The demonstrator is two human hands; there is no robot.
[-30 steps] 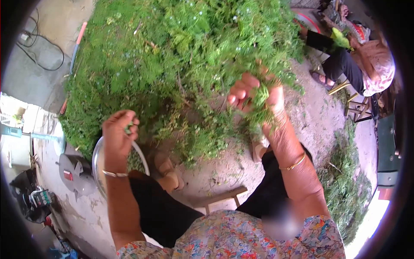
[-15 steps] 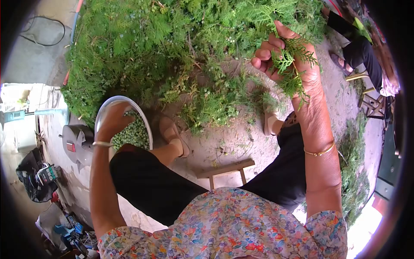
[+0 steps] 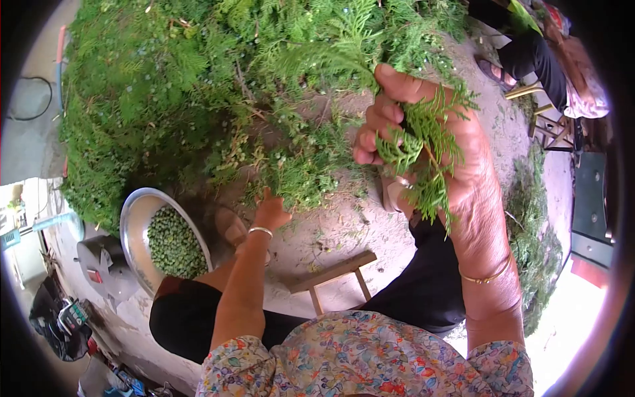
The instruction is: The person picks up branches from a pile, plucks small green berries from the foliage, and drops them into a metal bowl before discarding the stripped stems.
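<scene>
Two bare hands work over a heap of green cypress-like branches (image 3: 198,86) on sandy ground. The right hand (image 3: 436,145) is raised, fingers (image 3: 380,122) curled tight round a leafy sprig (image 3: 423,159). The left hand (image 3: 271,213) reaches down to the heap's near edge; whether its fingers grip anything cannot be told. A metal bowl (image 3: 132,218) of small green berries (image 3: 173,245) sits left of it.

Outdoor yard: dirt ground (image 3: 344,231), heaped green branches (image 3: 198,86) (cut).
</scene>
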